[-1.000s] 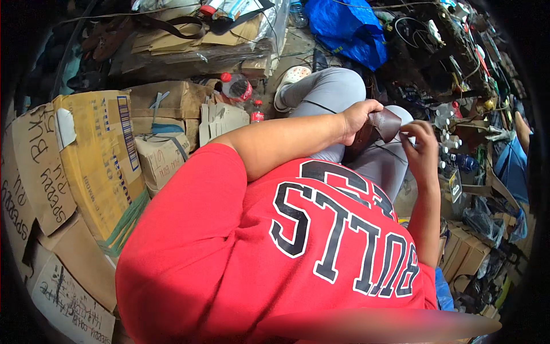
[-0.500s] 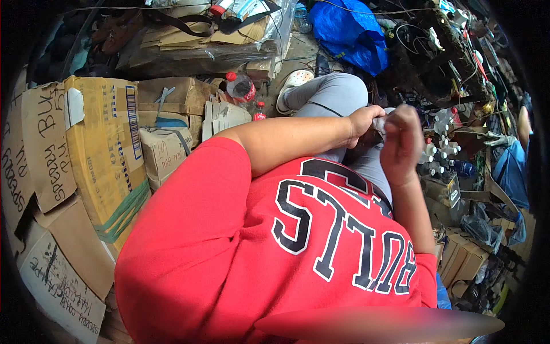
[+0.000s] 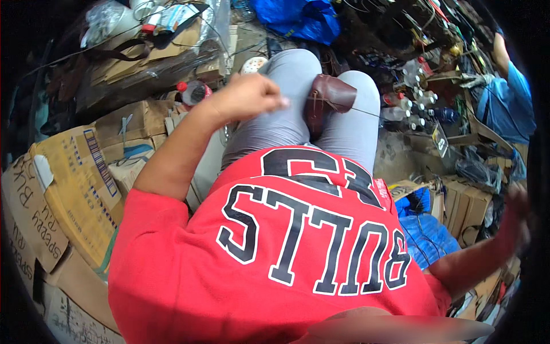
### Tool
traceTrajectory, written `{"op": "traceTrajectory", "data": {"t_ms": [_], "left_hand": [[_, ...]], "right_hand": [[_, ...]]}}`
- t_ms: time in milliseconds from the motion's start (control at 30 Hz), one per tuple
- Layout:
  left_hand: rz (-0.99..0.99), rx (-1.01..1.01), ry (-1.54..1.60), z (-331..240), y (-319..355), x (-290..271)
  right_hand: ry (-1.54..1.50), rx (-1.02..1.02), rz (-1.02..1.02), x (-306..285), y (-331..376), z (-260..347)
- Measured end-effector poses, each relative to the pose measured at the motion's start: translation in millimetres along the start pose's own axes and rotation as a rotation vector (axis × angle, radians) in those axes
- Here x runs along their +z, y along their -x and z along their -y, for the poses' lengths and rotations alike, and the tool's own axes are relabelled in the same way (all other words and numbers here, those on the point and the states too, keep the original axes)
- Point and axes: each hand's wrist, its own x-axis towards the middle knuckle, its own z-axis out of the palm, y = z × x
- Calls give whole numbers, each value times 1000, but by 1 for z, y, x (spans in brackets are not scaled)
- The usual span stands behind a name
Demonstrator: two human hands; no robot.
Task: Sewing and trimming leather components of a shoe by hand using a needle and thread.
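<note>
A dark brown leather piece [image 3: 338, 93], shaped like a shoe upper, is clamped between my grey-trousered knees. A dark thread [image 3: 365, 111] runs from it off to the right, and a short loose end shows on its left side. My left hand [image 3: 252, 96] hovers above my left thigh, left of the leather, with fingers closed in a pinch; what is in it, if anything, is too small to make out. Far out to the right, my right hand [image 3: 517, 213] is raised and smeared by motion, so its fingers do not show clearly. Neither hand touches the leather.
Cardboard boxes [image 3: 74, 178] are stacked on my left. A red-capped bottle [image 3: 195, 92] stands beyond them. Several small bottles [image 3: 421, 100] stand right of my knees. A blue plastic sheet [image 3: 301, 20] lies ahead. Another person's blue-clothed arm [image 3: 504, 97] shows at the far right.
Both hands were together over my knees and have swung widely apart, left hand leftward, right hand far right. The leather piece between my knees has come into clear view. My view has shifted.
</note>
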Motion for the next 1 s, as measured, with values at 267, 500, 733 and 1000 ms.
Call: {"op": "traceTrajectory", "data": {"t_ms": [267, 500, 733, 1000], "left_hand": [[-175, 541, 1467, -46, -45, 33], [-193, 307, 1531, -8, -37, 30], [-119, -279, 142, 53, 35, -33], [-274, 516, -245, -3, -48, -34]], "right_hand": [[572, 480, 161, 174, 32, -122], [434, 440, 40, 192, 71, -170], [153, 777, 54, 187, 32, -167], [121, 418, 179, 255, -93, -98]]}}
